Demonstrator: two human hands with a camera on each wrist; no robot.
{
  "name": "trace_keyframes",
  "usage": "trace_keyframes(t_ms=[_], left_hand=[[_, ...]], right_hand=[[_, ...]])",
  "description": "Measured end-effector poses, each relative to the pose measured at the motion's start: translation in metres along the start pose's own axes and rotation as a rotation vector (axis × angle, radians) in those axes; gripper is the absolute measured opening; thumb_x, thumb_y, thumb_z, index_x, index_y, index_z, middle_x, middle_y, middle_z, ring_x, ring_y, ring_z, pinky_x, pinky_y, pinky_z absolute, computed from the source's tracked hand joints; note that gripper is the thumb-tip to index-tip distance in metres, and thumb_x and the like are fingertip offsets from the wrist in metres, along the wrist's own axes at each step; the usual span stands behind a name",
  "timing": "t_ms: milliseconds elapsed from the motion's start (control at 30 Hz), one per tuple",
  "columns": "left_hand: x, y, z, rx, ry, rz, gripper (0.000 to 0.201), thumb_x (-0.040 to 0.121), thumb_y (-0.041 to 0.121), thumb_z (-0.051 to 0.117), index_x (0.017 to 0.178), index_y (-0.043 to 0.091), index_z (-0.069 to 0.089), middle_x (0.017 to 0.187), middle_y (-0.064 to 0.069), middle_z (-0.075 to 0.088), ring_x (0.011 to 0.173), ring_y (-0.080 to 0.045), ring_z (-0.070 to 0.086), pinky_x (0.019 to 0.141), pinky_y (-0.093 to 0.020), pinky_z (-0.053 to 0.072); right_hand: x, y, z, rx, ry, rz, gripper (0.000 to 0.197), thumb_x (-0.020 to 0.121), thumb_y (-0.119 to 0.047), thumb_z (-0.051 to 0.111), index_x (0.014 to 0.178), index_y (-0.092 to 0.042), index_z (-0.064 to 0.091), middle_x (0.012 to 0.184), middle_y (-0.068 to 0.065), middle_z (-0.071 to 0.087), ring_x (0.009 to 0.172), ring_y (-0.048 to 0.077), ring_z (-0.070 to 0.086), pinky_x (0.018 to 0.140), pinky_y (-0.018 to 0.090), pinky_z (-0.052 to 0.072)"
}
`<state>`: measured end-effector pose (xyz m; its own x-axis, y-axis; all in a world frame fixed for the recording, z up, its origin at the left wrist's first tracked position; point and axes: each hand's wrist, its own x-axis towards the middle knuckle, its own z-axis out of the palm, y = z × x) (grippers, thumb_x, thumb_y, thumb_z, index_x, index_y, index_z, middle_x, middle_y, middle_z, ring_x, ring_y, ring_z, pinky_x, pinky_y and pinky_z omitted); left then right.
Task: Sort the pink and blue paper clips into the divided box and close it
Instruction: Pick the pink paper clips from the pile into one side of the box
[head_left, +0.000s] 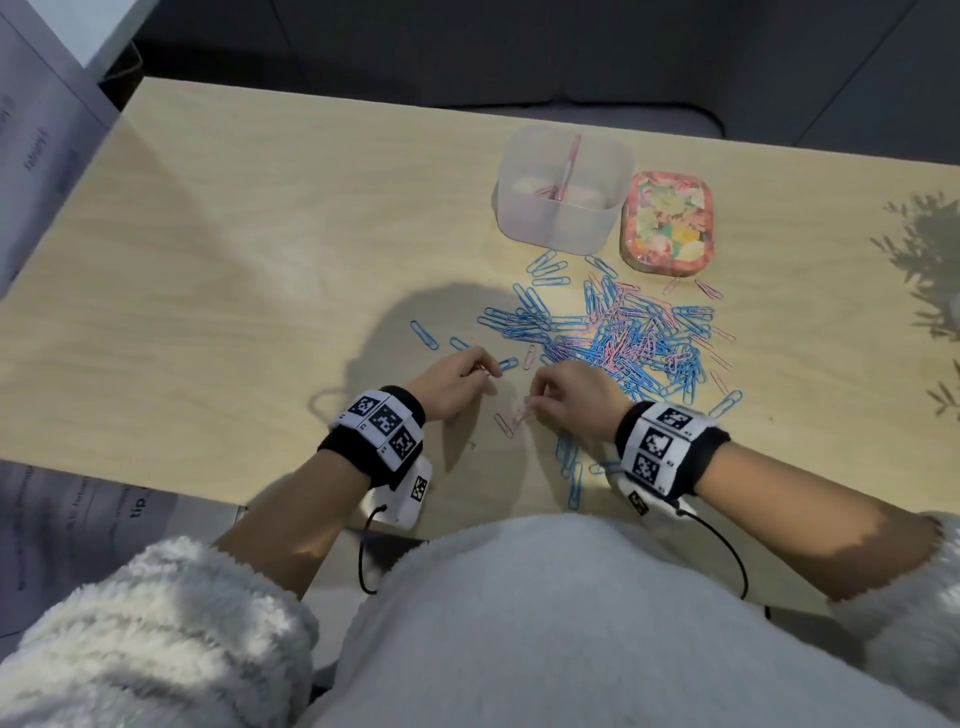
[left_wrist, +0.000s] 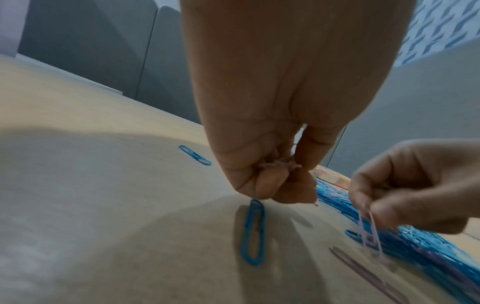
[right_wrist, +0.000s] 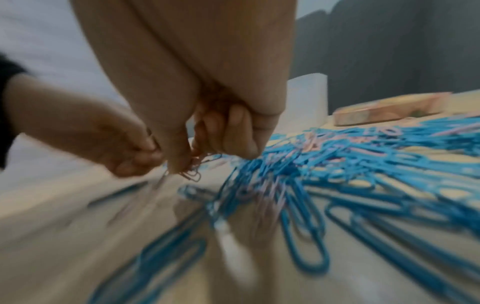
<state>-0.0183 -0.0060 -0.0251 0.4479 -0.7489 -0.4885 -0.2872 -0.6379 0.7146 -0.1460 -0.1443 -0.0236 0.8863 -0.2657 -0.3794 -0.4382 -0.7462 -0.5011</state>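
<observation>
A mixed pile of blue and pink paper clips (head_left: 623, 338) is spread over the wooden table (head_left: 260, 260). Behind it stands the translucent divided box (head_left: 563, 223), open, with something pink showing inside. Its flowered lid (head_left: 667, 221) lies to the right of the box. My left hand (head_left: 485, 371) hovers left of the pile, fingers curled round a bunch of pink clips (left_wrist: 281, 164). Beside it my right hand (head_left: 535, 397) pinches pink clips (left_wrist: 370, 232) that hang down to the table. One pink clip (head_left: 503, 423) lies loose below the hands.
Single blue clips (head_left: 423, 335) lie left of the pile, and more (head_left: 574, 478) lie near the front edge. Printed papers (head_left: 41, 156) overlap the table's left side. A plant's shadow (head_left: 924, 249) falls at the right. A grey sofa (head_left: 571, 52) stands beyond the far edge.
</observation>
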Motion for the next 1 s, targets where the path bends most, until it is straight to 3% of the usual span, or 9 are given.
trace_keyframes(t_ms=[67,133,267,400,567,667,767,867,1000], left_hand=[[0.0,0.002,0.0,0.005,-0.036,0.018,0.007,0.09,0.016,0.051,0.088,0.018,0.057,0.074,-0.001,0.055,0.074,-0.018,0.05,0.067,-0.028,0.038],[-0.003,0.005,0.001,0.071,-0.094,0.074,0.008,0.085,0.023,0.063,0.088,0.017,0.058,0.065,0.005,0.047,0.063,-0.012,0.045,0.064,-0.026,0.036],[-0.002,0.01,0.006,0.393,-0.164,0.175,0.027,0.074,0.028,0.075,0.095,0.014,0.064,0.069,0.01,0.047,0.066,-0.011,0.045,0.065,-0.023,0.035],[0.002,0.015,0.008,0.519,-0.236,0.206,0.021,0.077,0.03,0.07,0.088,0.013,0.066,0.092,-0.007,0.064,0.082,-0.022,0.056,0.071,-0.027,0.042],[0.006,0.014,0.01,0.627,-0.26,0.199,0.026,0.084,0.03,0.061,0.093,0.006,0.062,0.101,-0.014,0.063,0.092,-0.031,0.059,0.083,-0.039,0.05],[0.007,0.016,0.008,0.618,-0.253,0.207,0.022,0.09,0.024,0.052,0.095,0.003,0.057,0.103,-0.015,0.06,0.094,-0.03,0.057,0.082,-0.036,0.045],[0.01,0.023,-0.004,0.497,-0.197,0.197,0.011,0.091,0.02,0.047,0.084,0.011,0.047,0.088,-0.01,0.055,0.08,-0.025,0.05,0.07,-0.029,0.035],[0.02,0.037,-0.025,0.416,-0.119,0.191,0.014,0.093,0.019,0.045,0.081,0.011,0.043,0.075,-0.003,0.047,0.073,-0.02,0.043,0.065,-0.027,0.03],[0.05,0.07,-0.061,0.396,0.057,0.236,0.016,0.095,0.018,0.044,0.096,0.005,0.052,0.085,-0.008,0.052,0.075,-0.02,0.046,0.061,-0.024,0.026]], right_hand=[[0.006,0.005,-0.019,0.135,0.041,-0.003,0.01,0.082,-0.022,0.064,0.08,-0.013,0.067,0.06,-0.01,0.048,0.057,0.005,0.048,0.062,0.026,0.034],[0.013,0.01,-0.04,0.274,0.086,-0.005,0.01,0.082,-0.017,0.067,0.079,-0.007,0.069,0.05,-0.006,0.037,0.041,0.003,0.036,0.052,0.025,0.027],[0.025,0.01,-0.083,0.542,0.149,0.04,0.01,0.081,-0.013,0.069,0.072,-0.008,0.068,0.054,0.005,0.038,0.051,0.009,0.036,0.053,0.02,0.031],[0.058,0.002,-0.122,0.564,0.246,0.06,0.023,0.082,-0.009,0.066,0.063,-0.017,0.057,0.056,0.004,0.042,0.036,0.0,0.034,0.04,0.011,0.028],[0.116,-0.014,-0.16,0.404,0.415,0.042,0.034,0.078,-0.011,0.065,0.052,-0.019,0.045,0.051,-0.01,0.05,0.045,-0.002,0.042,0.047,0.01,0.03],[0.14,-0.031,-0.167,0.176,0.45,0.028,0.024,0.078,-0.012,0.056,0.055,-0.016,0.051,0.072,0.005,0.06,0.07,0.017,0.055,0.061,0.023,0.041],[0.16,-0.04,-0.158,-0.001,0.383,0.009,0.02,0.082,-0.007,0.046,0.08,0.0,0.065,0.093,0.018,0.066,0.089,0.033,0.06,0.082,0.037,0.05],[0.173,-0.038,-0.147,-0.052,0.261,0.02,0.025,0.083,-0.002,0.048,0.102,-0.006,0.064,0.112,0.013,0.063,0.108,0.031,0.055,0.107,0.052,0.034],[0.169,-0.029,-0.147,0.058,0.237,0.015,0.043,0.086,0.0,0.046,0.128,-0.006,0.052,0.128,0.014,0.057,0.122,0.028,0.05,0.112,0.043,0.031]])
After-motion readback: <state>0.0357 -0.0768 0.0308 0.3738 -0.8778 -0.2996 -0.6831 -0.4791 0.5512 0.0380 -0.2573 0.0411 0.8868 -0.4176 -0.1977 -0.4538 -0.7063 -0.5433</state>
